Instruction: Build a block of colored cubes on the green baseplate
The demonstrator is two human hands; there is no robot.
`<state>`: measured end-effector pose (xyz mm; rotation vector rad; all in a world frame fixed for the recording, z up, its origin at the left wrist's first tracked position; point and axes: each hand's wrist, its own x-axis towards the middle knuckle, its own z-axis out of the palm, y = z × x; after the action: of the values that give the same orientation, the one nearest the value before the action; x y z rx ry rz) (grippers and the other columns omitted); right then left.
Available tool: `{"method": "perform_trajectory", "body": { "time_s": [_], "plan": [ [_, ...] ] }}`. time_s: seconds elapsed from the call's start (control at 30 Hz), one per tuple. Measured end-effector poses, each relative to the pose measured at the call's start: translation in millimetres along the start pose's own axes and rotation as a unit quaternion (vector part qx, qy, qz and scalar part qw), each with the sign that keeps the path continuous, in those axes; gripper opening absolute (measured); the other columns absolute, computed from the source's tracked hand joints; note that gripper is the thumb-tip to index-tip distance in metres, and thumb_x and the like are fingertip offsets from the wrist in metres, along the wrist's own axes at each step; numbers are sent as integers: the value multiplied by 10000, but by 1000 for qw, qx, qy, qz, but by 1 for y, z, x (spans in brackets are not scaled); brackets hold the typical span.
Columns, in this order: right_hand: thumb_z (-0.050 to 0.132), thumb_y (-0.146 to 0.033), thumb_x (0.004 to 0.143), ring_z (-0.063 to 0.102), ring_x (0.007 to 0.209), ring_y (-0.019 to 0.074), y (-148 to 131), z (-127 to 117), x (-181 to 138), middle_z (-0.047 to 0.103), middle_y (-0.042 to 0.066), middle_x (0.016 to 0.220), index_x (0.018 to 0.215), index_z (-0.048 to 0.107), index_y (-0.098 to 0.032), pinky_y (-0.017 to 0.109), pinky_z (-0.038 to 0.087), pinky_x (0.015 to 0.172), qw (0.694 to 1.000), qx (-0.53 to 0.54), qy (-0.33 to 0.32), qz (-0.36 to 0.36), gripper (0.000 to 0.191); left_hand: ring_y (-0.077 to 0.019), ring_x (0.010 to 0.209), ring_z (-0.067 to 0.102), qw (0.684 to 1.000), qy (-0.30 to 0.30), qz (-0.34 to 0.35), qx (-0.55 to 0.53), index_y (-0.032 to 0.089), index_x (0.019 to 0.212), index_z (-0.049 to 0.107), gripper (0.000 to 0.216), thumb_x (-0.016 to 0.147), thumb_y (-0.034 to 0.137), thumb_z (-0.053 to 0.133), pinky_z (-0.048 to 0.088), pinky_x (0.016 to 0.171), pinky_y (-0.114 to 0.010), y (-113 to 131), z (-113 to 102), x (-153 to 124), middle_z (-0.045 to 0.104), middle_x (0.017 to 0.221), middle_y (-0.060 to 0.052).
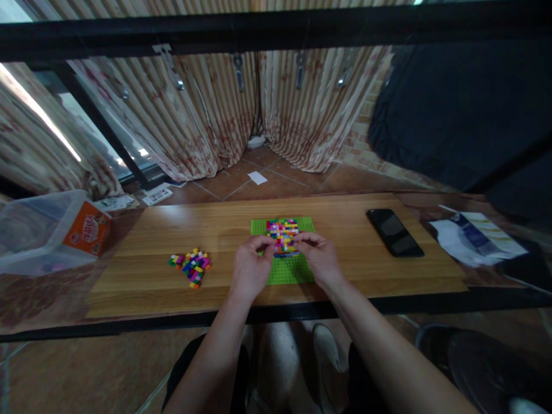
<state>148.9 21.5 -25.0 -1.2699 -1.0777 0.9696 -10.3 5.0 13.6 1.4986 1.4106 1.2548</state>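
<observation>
A green baseplate [291,273] lies on the wooden table in front of me. Its upper middle carries a block of many-coloured toy bricks [283,233]. My left hand [252,264] is at the left edge of that block, thumb and forefinger pinched together. On the opposite edge, my right hand [319,256] has its fingertips closed in a pinch. Anything between the fingers of either hand is too small to make out. To the left of the baseplate, a loose pile of coloured bricks [194,266] rests on the wood.
A black phone [394,232] lies right of the baseplate on the table [142,287]. Beyond the table's left end stands a clear plastic box [43,230] with an orange label. A crumpled white packet [478,238] sits past the right end. Curtains [207,115] hang behind.
</observation>
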Motion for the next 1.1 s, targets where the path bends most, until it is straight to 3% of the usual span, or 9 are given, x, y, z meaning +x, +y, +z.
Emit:
{"method": "perform_trajectory", "body": {
  "time_s": [0.27,0.6,0.83,1.1],
  "plan": [
    [629,-249,672,642,891,211,-2,2,-3,697,41,858,700,723,-216,394,478,896,996,-60,31,-51,104,-189,826,655,997,-15,54,60,214,798,718,156,797,116,598,497,819,-334,6,7,-3,697,858,-41],
    [646,-273,702,632,865,210,-5,3,-6,690,48,867,723,728,-220,402,476,877,998,-49,18,-44,100,-210,834,649,976,-50,93,188,231,1197,636,413,802,110,622,482,850,-370,2,19,4,719,871,-36],
    [684,-259,683,626,810,205,-4,1,-5,705,31,827,713,745,-229,388,479,837,1000,-15,13,-20,75,-181,874,647,951,-67,150,262,206,1220,611,419,815,108,651,494,896,-357,3,23,8,717,895,-20],
    [692,-289,670,635,778,195,-7,-1,-4,718,25,811,731,737,-224,373,494,809,1000,3,1,9,99,-193,863,650,948,-38,151,279,204,1216,624,392,828,146,651,511,874,-368,0,25,7,732,889,-26]
  ]
}}
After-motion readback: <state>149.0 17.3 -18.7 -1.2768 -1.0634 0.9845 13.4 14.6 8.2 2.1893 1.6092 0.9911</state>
